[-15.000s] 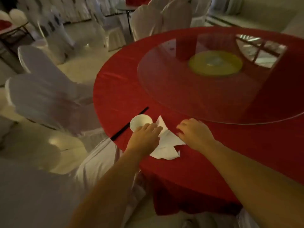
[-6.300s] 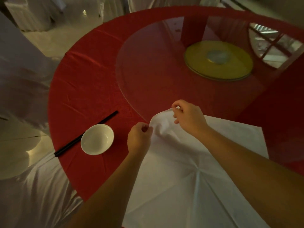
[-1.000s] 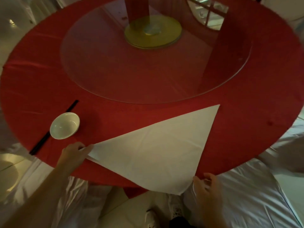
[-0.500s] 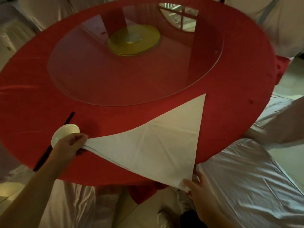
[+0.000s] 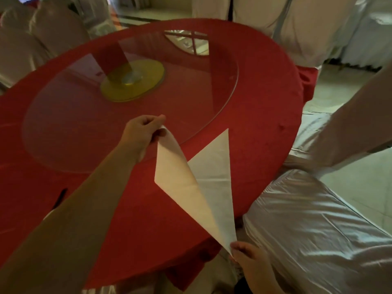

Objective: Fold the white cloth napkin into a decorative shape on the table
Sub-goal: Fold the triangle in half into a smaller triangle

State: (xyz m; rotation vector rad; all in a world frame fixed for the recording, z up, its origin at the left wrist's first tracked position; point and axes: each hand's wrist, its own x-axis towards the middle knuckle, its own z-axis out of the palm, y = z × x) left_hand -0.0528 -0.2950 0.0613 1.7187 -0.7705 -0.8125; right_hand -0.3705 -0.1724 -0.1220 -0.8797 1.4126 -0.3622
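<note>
Left hand (image 5: 141, 132) pinches one napkin (image 5: 214, 172) corner, lifted; right hand (image 5: 250, 258) pinches the opposite corner below it.

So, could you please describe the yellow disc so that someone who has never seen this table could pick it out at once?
Start at the round red table, then the clear glass turntable covering its middle. Under the glass, at its centre, sits the yellow disc: flat, round, and the only yellow thing among red cloth and white chair covers.
</note>
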